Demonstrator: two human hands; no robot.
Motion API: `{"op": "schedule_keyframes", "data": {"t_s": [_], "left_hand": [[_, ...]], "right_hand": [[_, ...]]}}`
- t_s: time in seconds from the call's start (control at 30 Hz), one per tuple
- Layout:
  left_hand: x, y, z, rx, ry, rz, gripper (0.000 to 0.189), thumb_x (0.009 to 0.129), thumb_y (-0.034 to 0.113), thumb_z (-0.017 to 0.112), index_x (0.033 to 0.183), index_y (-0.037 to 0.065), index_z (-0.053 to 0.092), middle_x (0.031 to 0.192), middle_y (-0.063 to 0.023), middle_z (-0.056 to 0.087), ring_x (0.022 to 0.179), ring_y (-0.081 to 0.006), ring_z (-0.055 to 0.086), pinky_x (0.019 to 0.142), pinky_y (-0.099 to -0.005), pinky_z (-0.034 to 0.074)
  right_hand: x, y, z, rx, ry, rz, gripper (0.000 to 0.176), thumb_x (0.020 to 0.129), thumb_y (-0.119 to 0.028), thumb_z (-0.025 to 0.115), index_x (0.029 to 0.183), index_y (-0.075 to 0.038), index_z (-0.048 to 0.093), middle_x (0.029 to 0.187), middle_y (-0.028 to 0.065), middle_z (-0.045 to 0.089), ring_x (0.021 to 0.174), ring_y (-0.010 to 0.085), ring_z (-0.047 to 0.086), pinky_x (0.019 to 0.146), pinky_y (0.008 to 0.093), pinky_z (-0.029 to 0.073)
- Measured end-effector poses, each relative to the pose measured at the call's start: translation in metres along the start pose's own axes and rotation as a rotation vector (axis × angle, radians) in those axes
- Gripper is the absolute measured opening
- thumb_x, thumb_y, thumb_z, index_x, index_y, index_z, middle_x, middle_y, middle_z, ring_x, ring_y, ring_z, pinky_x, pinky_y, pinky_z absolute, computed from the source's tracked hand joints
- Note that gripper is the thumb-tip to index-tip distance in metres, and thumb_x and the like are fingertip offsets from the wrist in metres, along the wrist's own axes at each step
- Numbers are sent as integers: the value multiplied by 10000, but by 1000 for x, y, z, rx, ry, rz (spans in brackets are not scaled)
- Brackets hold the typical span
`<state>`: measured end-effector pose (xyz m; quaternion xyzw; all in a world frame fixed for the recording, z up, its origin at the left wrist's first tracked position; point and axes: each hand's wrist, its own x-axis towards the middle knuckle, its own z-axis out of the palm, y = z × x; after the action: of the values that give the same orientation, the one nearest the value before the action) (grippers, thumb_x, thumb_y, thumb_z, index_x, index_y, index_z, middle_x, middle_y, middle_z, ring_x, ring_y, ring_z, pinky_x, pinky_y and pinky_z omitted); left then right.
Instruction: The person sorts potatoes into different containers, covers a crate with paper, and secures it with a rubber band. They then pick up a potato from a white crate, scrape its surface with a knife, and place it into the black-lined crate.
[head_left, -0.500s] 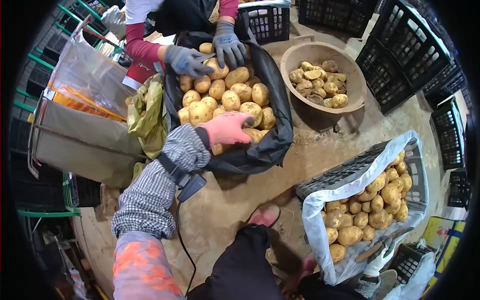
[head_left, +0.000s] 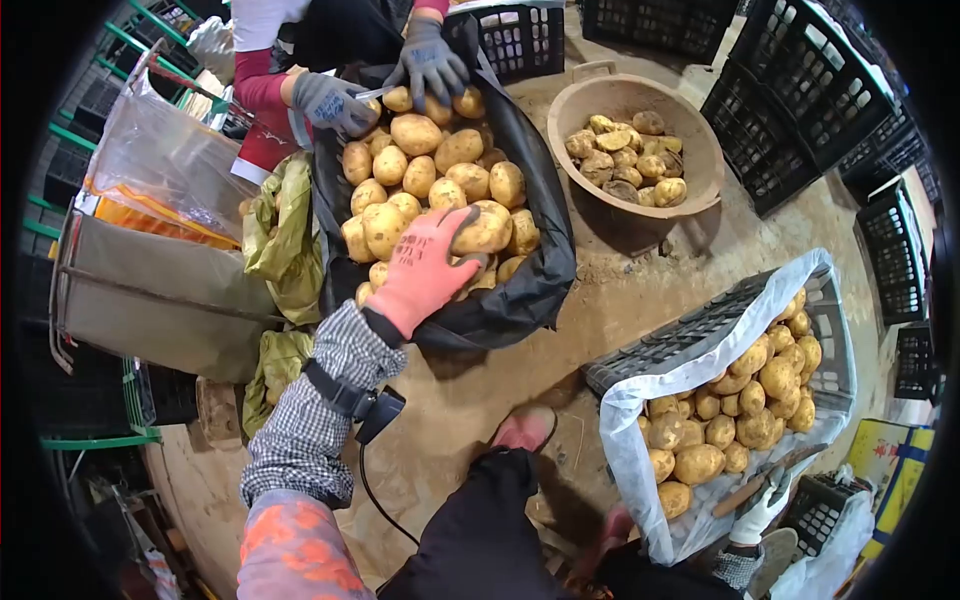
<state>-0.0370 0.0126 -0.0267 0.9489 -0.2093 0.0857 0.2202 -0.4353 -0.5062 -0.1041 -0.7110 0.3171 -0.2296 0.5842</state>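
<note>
Near the centre of the frame, the person's left hand (head_left: 422, 262), in a pink glove, is reaching over the potatoes heaped in a black liner (head_left: 455, 333). One large potato (head_left: 487, 230) is lying just right of the palm, and the parted thumb and fingers are touching its left end; from where I'm standing I can't tell whether they are gripping it. Smaller potatoes are crowding round it.

At lower right, the right hand (head_left: 760, 515), white-gloved, is lying against a wooden-handled tool (head_left: 738, 497), though I can't make out how firmly it is closing. More potatoes are filling the crate beside it, spilling over a white liner (head_left: 625, 440).

Across the heap, at upper left of centre, a co-worker's grey-gloved hands (head_left: 430, 65) are working at the far edge. Upper right, a tan basin (head_left: 700, 150) is holding dirtier potatoes, some showing cut faces.
</note>
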Motion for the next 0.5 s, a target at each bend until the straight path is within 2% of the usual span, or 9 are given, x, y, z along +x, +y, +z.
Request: {"op": "schedule_keyframes", "data": {"t_s": [0.07, 0.1, 0.17, 0.33, 0.4, 0.43, 0.47, 0.5], "left_hand": [[-24, -7, -3, -32, -227, -63, 526, 800, 172, 662, 1295, 70, 518, 1254, -185, 538, 1177, -352, 501, 1010, -396, 403], [-26, -7, -11, -29, -225, -66, 526, 800, 172, 662, 1295, 70, 518, 1254, -185, 538, 1177, -352, 501, 1010, -396, 403], [-26, -3, -28, -38, -514, 1, 511, 832, 157, 635, 1320, 92, 498, 1225, -180, 548, 1190, -358, 490, 1008, -399, 405], [-11, 5, -10, -113, -300, -3, 436, 832, 136, 629, 1258, 87, 557, 1212, -160, 564, 1194, -348, 491, 1007, -404, 402], [11, -3, 9, -124, -315, 370, 425, 822, 138, 639, 1240, 90, 575, 1225, -122, 569, 1207, -327, 487, 1009, -404, 395], [15, -4, 24, -33, -320, 476, 360, 826, 169, 633, 1178, 100, 608, 1181, -77, 592, 1143, -311, 514, 966, -405, 414], [17, -10, 33, -40, -322, 464, 360, 826, 169, 633, 1178, 100, 608, 1181, -77, 592, 1143, -311, 514, 966, -405, 414], [26, -6, 31, 17, -407, 434, 320, 829, 189, 628, 1137, 101, 622, 1138, -64, 600, 1096, -302, 523, 937, -402, 422]], "right_hand": [[-1, -7, 6, 9, 25, -14, 482, 939, -333, 609, 1265, -10, 463, 1074, 68, 566, 890, 163, 561, 769, 306, 487], [1, -3, 4, 1, 22, -17, 512, 935, -336, 612, 1287, -5, 441, 1087, 72, 566, 912, 171, 562, 798, 312, 486], [1, 1, 3, -1, 39, -29, 517, 936, -336, 611, 1291, -4, 439, 1098, 74, 567, 921, 173, 562, 805, 316, 485], [2, 11, 1, -14, 86, -103, 521, 941, -335, 603, 1303, 0, 434, 1124, 80, 568, 930, 177, 561, 814, 321, 486], [2, 14, 0, -19, 85, -131, 512, 949, -335, 590, 1306, -4, 431, 1130, 80, 564, 928, 175, 559, 809, 323, 486], [1, 12, -2, -28, 80, -127, 512, 949, -335, 590, 1306, -4, 431, 1130, 80, 564, 928, 175, 559, 809, 323, 486], [0, 9, -4, -44, 55, -65, 507, 952, -336, 584, 1304, -6, 429, 1135, 81, 561, 935, 177, 559, 812, 323, 484], [2, 7, -6, -56, 33, -5, 502, 956, -337, 578, 1303, -9, 427, 1141, 82, 557, 942, 179, 558, 814, 323, 483]]}}
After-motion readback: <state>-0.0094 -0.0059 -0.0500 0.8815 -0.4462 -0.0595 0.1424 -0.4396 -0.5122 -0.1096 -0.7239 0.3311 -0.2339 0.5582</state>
